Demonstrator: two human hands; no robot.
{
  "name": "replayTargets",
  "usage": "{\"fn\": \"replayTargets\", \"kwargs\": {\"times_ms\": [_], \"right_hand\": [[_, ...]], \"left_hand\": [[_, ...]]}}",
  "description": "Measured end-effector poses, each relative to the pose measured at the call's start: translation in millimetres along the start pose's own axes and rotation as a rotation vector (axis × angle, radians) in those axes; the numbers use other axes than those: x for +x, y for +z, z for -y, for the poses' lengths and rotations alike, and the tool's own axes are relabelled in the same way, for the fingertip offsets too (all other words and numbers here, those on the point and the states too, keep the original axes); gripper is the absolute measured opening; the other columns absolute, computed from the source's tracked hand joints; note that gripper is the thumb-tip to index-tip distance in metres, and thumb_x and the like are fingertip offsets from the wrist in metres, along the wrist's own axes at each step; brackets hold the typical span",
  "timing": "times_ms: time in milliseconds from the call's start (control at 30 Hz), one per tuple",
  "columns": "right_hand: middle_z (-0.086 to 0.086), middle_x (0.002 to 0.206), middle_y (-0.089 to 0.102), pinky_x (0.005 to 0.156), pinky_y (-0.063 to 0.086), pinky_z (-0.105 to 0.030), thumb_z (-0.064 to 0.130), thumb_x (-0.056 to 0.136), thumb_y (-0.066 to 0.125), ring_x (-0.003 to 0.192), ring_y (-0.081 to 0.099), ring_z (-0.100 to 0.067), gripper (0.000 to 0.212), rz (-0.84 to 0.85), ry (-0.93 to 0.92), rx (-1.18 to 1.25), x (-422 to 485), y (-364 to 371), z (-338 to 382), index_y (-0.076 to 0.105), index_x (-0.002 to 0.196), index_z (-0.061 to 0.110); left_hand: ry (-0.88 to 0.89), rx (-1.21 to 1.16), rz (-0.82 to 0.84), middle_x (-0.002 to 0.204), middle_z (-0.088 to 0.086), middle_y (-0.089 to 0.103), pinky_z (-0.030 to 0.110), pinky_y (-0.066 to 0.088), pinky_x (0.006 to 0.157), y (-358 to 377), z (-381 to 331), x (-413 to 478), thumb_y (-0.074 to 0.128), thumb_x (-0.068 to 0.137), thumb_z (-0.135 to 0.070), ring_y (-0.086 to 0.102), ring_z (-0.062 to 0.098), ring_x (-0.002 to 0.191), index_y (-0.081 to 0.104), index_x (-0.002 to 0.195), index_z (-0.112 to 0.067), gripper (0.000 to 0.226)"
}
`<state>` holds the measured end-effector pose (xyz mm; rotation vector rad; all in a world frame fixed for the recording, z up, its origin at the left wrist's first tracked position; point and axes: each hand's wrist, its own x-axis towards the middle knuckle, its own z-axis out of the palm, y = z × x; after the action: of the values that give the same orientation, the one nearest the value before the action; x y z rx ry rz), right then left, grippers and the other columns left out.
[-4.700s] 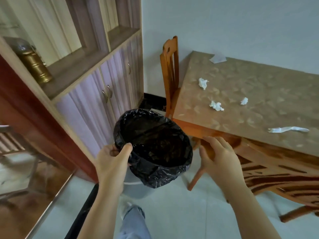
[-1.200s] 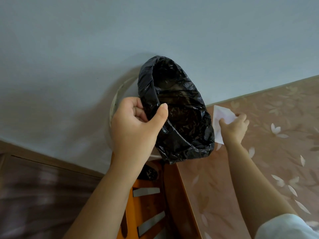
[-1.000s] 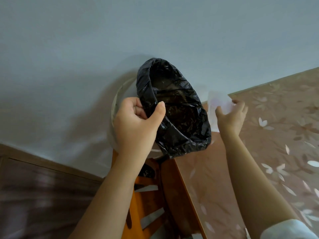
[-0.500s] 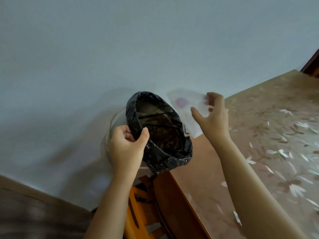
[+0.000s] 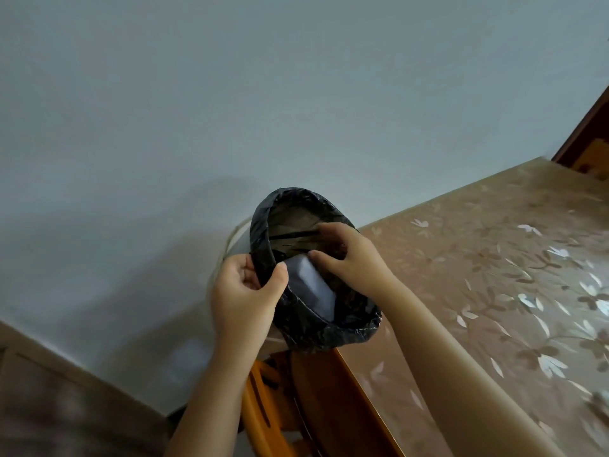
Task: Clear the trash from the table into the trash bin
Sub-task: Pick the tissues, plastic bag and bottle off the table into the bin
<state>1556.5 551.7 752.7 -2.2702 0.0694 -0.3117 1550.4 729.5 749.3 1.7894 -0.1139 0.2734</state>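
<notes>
The trash bin, lined with a black bag, is held up and tilted at the table's far left corner. My left hand pinches its near rim, thumb inside and fingers outside. A white paper lies inside the bin against the liner. My right hand reaches over the bin mouth with fingers spread; its thumb tip touches the paper's upper edge, and the index finger is apart from it. No other trash shows on the visible part of the table.
A pale wall fills the top and left, close behind the bin. An orange wooden chair stands below the bin, against the table's left edge. A dark wooden door frame is at the far right. A cabinet top is at bottom left.
My right hand lifted the white paper off the table corner, carried it left over the bin mouth and let it drop inside. The left hand kept holding the bin rim.
</notes>
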Motion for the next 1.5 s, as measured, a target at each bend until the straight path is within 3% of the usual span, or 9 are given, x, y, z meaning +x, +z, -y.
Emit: {"fn": "replayTargets", "kwargs": {"times_ms": [100,233,333,433,633,833,1000,1167,1500], "right_hand": [[-0.001,0.121,0.057,0.082,0.036,-0.011,0.033,0.083,0.059,0.104,0.051,-0.008,0.043,-0.078,-0.006,-0.117,-12,-5,-3,0.049,0.123,0.022],[-0.004,0.12,0.057,0.089,0.043,-0.032,0.033,0.086,0.055,0.112,0.049,-0.021,0.039,-0.178,-0.001,-0.338,-40,-10,-8,0.05,0.122,0.018],[-0.005,0.119,0.058,0.094,0.043,-0.039,0.031,0.087,0.054,0.113,0.049,-0.024,0.036,-0.24,0.017,-0.427,-65,-14,-12,0.053,0.12,0.016],[-0.008,0.119,0.059,0.094,0.041,-0.041,0.029,0.086,0.055,0.114,0.05,-0.027,0.035,-0.302,0.099,-0.484,-97,-21,-20,0.054,0.118,0.014],[-0.008,0.118,0.059,0.095,0.042,-0.043,0.027,0.084,0.058,0.114,0.05,-0.027,0.036,-0.388,0.337,-0.55,-173,-42,-48,0.056,0.117,0.013],[-0.006,0.115,0.06,0.086,0.044,-0.037,0.025,0.084,0.06,0.109,0.052,-0.026,0.032,-0.463,0.532,-0.51,-238,-61,-84,0.057,0.114,0.014],[-0.003,0.124,0.056,0.084,0.046,-0.034,0.027,0.084,0.061,0.114,0.052,-0.022,0.034,-0.411,0.72,-0.372,-272,-68,-133,0.056,0.115,0.017],[-0.003,0.118,0.058,0.081,0.048,-0.031,0.022,0.081,0.064,0.1,0.056,-0.019,0.035,-0.336,0.831,-0.239,-301,-63,-184,0.056,0.114,0.016],[-0.003,0.106,0.054,0.069,0.044,-0.028,0.024,0.077,0.066,0.091,0.055,-0.024,0.034,-0.238,0.903,-0.162,-319,-28,-234,0.057,0.109,0.02]], "left_hand": [[-0.015,-0.03,-0.01,0.062,-0.006,0.058,0.014,0.044,0.045,-7,3,-5,0.07,0.071,-0.03,0.053,-0.002,0.051,0.058,0.074,-0.024,0.014],[-0.042,-0.019,-0.029,0.065,-0.003,0.06,0.031,0.051,0.05,-12,4,-13,0.071,0.071,-0.031,0.057,0.008,0.055,0.057,0.073,-0.026,0.015],[-0.045,-0.017,-0.022,0.069,-0.001,0.062,0.038,0.056,0.056,-11,2,-20,0.072,0.071,-0.032,0.06,0.016,0.061,0.057,0.075,-0.026,0.016],[-0.032,-0.019,0.006,0.071,-0.002,0.063,0.036,0.054,0.058,-8,0,-28,0.067,0.064,-0.042,0.062,0.015,0.065,0.056,0.076,-0.028,0.022],[0.061,0.033,0.123,0.069,-0.005,0.061,0.028,0.048,0.054,15,-5,-50,0.069,0.07,-0.037,0.06,0.014,0.063,0.054,0.074,-0.03,0.018],[0.096,0.025,0.256,0.07,-0.003,0.061,0.031,0.049,0.058,49,-17,-74,0.067,0.071,-0.039,0.059,0.014,0.064,0.058,0.08,-0.017,0.025],[0.146,0.065,0.311,0.07,0.001,0.062,0.026,0.044,0.054,79,-23,-94,0.068,0.074,-0.038,0.057,0.012,0.061,0.06,0.083,-0.011,0.029],[0.15,0.122,0.358,0.064,-0.003,0.054,0.025,0.038,0.052,107,-29,-111,0.069,0.074,-0.038,0.052,0.013,0.056,0.056,0.081,-0.012,0.03],[0.163,0.174,0.396,0.066,-0.005,0.053,0.029,0.045,0.054,130,-29,-128,0.07,0.075,-0.036,0.051,0.012,0.058,0.05,0.075,-0.027,0.022]]}}
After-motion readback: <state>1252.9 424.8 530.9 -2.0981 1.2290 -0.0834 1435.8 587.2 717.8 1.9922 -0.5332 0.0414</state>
